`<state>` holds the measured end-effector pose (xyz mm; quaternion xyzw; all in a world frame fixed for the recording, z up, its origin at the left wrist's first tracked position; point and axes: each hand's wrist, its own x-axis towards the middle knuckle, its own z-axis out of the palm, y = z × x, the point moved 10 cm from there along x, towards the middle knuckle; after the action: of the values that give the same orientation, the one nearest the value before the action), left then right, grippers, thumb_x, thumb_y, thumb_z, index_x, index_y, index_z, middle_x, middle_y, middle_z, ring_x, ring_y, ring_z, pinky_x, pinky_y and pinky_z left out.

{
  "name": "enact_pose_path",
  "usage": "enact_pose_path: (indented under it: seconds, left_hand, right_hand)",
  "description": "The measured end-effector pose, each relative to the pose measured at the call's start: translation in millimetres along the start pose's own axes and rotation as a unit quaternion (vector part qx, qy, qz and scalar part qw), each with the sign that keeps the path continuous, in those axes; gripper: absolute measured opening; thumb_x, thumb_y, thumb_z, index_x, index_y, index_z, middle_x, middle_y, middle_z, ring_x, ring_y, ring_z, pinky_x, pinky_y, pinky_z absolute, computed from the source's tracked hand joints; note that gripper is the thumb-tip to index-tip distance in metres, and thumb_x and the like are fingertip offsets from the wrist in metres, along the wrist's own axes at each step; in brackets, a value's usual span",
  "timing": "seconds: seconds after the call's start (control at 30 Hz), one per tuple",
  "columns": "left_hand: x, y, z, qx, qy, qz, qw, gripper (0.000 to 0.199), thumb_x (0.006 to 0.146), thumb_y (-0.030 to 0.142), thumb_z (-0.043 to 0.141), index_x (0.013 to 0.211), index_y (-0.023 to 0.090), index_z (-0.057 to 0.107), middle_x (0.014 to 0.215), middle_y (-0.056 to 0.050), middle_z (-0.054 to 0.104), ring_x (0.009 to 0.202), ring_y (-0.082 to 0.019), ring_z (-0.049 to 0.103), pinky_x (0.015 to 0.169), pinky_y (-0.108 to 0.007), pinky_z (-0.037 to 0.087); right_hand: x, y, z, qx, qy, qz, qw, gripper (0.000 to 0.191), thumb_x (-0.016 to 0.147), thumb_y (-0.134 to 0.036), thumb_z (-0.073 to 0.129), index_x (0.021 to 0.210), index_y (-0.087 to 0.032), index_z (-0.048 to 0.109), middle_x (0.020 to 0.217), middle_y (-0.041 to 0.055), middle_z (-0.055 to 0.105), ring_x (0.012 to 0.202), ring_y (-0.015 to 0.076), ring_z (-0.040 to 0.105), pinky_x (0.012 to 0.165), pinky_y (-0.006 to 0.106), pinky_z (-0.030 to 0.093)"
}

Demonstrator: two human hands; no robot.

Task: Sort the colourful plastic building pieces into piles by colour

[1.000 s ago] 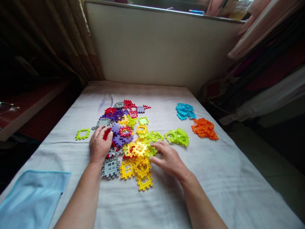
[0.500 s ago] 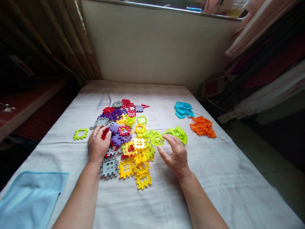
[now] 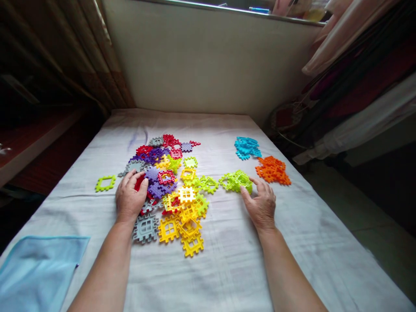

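My left hand (image 3: 130, 197) rests at the left side of a mixed pile of notched plastic building pieces, thumb and fingers apart around a red piece (image 3: 139, 181). Purple pieces (image 3: 160, 189) lie beside its thumb. My right hand (image 3: 261, 203) is at the right edge of a small heap of lime-green pieces (image 3: 232, 181). Its thumb and fingers are around a lime-green piece (image 3: 243, 179) on that heap; its fingertips are partly hidden. Yellow pieces (image 3: 169, 229) and a grey windowed piece (image 3: 145, 229) form the near end of the mixed pile.
Separate heaps of blue pieces (image 3: 247, 148) and orange pieces (image 3: 273, 170) lie on the right of the pale sheet (image 3: 227, 260). One lime-green frame (image 3: 105, 183) sits alone at left. A light-blue cloth (image 3: 39, 268) covers the near-left corner. A wall (image 3: 195, 60) stands behind.
My right hand has moved right, from beside the mixed pile to the lime-green heap, with a lime-green piece now between its fingers. My left hand has stayed by the red piece.
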<state>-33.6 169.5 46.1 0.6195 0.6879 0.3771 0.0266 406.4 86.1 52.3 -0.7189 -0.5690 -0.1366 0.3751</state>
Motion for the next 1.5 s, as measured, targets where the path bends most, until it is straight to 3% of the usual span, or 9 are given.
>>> enact_pose_path:
  seconds: [0.17, 0.27, 0.37, 0.5, 0.67, 0.9, 1.03, 1.2, 1.5]
  left_hand:
    - [0, 0, 1.0, 0.003, -0.004, -0.001, 1.000, 0.040, 0.087, 0.045, 0.051, 0.111, 0.020, 0.071, 0.134, -0.013, 0.062, 0.121, -0.030, 0.059, 0.111, -0.047, 0.042]
    - [0, -1, 1.9, 0.005, -0.008, -0.002, 1.000, 0.040, 0.087, 0.045, 0.051, 0.112, 0.020, 0.071, 0.134, -0.013, 0.062, 0.121, -0.030, 0.059, 0.111, -0.047, 0.042]
    - [0, -2, 1.5, 0.004, -0.006, -0.001, 1.000, 0.039, 0.087, 0.045, 0.052, 0.112, 0.021, 0.071, 0.134, -0.012, 0.062, 0.122, -0.029, 0.058, 0.111, -0.046, 0.042]
    - [1, 0, 0.9, 0.009, -0.006, -0.001, 1.000, 0.039, 0.088, 0.045, 0.052, 0.111, 0.021, 0.071, 0.134, -0.012, 0.062, 0.121, -0.030, 0.059, 0.110, -0.046, 0.043]
    - [0, 2, 0.8, 0.009, -0.004, 0.002, 1.000, 0.040, 0.088, 0.045, 0.051, 0.112, 0.021, 0.071, 0.133, -0.012, 0.063, 0.121, -0.030, 0.059, 0.109, -0.047, 0.043]
    - [0, 2, 1.3, 0.011, -0.011, -0.001, 1.000, 0.041, 0.088, 0.045, 0.050, 0.113, 0.020, 0.071, 0.134, -0.013, 0.062, 0.121, -0.030, 0.059, 0.109, -0.047, 0.043]
    - [0, 4, 0.3, 0.008, -0.013, -0.001, 1.000, 0.041, 0.087, 0.044, 0.050, 0.112, 0.019, 0.071, 0.134, -0.013, 0.062, 0.121, -0.030, 0.059, 0.110, -0.047, 0.043]
    - [-1, 1, 0.3, 0.005, -0.006, -0.004, 1.000, 0.037, 0.087, 0.043, 0.052, 0.112, 0.023, 0.071, 0.134, -0.010, 0.062, 0.121, -0.028, 0.058, 0.111, -0.045, 0.042]
    - [0, 0, 0.4, 0.005, -0.003, 0.003, 1.000, 0.035, 0.088, 0.044, 0.053, 0.111, 0.025, 0.071, 0.133, -0.009, 0.063, 0.120, -0.027, 0.059, 0.111, -0.044, 0.042]
  right_hand:
    - [-1, -7, -4, -0.023, 0.005, -0.013, 1.000, 0.034, 0.087, -0.042, 0.058, 0.112, -0.020, 0.066, 0.116, 0.0126, 0.068, 0.106, 0.0285, 0.059, 0.093, 0.042, 0.044]
    - [-2, -31, -10, -0.029, 0.012, -0.047, 0.998, 0.030, 0.088, -0.039, 0.058, 0.111, -0.021, 0.067, 0.121, 0.0122, 0.067, 0.111, 0.0288, 0.058, 0.096, 0.043, 0.041]
    - [-5, -71, -2, -0.011, -0.037, -0.118, 0.992, 0.028, 0.089, -0.035, 0.059, 0.113, -0.023, 0.068, 0.128, 0.0107, 0.065, 0.123, 0.0290, 0.053, 0.104, 0.044, 0.035]
    - [-9, -112, 27, -0.010, -0.144, -0.176, 0.974, 0.033, 0.086, -0.036, 0.064, 0.117, -0.024, 0.067, 0.134, 0.0103, 0.064, 0.136, 0.0331, 0.042, 0.112, 0.051, 0.024]
    - [-14, -126, 52, 0.012, -0.216, -0.171, 0.961, 0.027, 0.086, -0.033, 0.064, 0.111, -0.025, 0.069, 0.120, 0.0084, 0.070, 0.135, 0.0343, 0.044, 0.114, 0.055, 0.017]
    - [-32, -144, 49, 0.093, -0.228, -0.178, 0.953, 0.025, 0.084, -0.035, 0.066, 0.107, -0.026, 0.069, 0.114, 0.0063, 0.071, 0.128, 0.0300, 0.050, 0.113, 0.051, 0.021]
    - [-22, -132, 35, 0.094, -0.193, -0.173, 0.961, 0.026, 0.084, -0.032, 0.065, 0.109, -0.025, 0.068, 0.113, 0.0062, 0.072, 0.126, 0.0289, 0.052, 0.113, 0.049, 0.022]
    - [5, -87, 16, 0.049, -0.112, -0.129, 0.984, 0.024, 0.084, -0.032, 0.063, 0.106, -0.025, 0.070, 0.113, 0.0073, 0.072, 0.122, 0.0285, 0.054, 0.111, 0.048, 0.025]
    - [22, -35, 8, -0.036, -0.056, -0.083, 0.994, 0.026, 0.085, -0.039, 0.061, 0.103, -0.023, 0.070, 0.114, 0.0093, 0.071, 0.120, 0.0298, 0.054, 0.107, 0.049, 0.029]
